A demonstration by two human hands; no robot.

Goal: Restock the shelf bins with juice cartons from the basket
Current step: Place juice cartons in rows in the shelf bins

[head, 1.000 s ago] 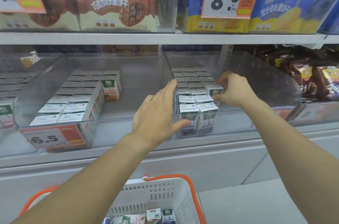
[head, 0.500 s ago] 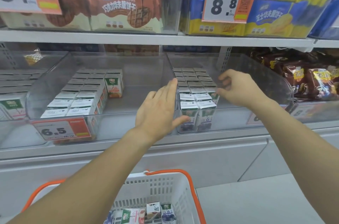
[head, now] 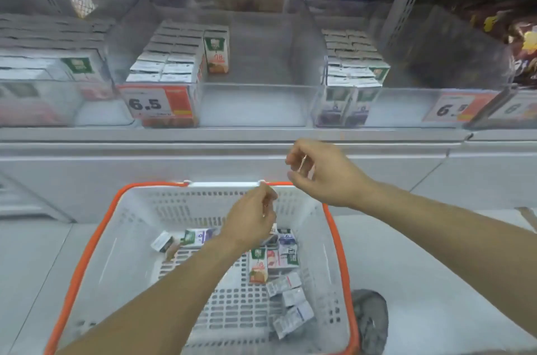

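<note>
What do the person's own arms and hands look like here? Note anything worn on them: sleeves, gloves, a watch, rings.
Both forearms are bare as far as the picture shows; no sleeve edge is in view. The left hand and the right hand wear no gloves. No watch or band shows at either wrist. The picture is too blurred to rule out a thin ring.

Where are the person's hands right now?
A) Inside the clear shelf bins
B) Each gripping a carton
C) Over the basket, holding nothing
C: the left hand and right hand hover loosely curled and empty above the basket, below the shelf bins.
</note>
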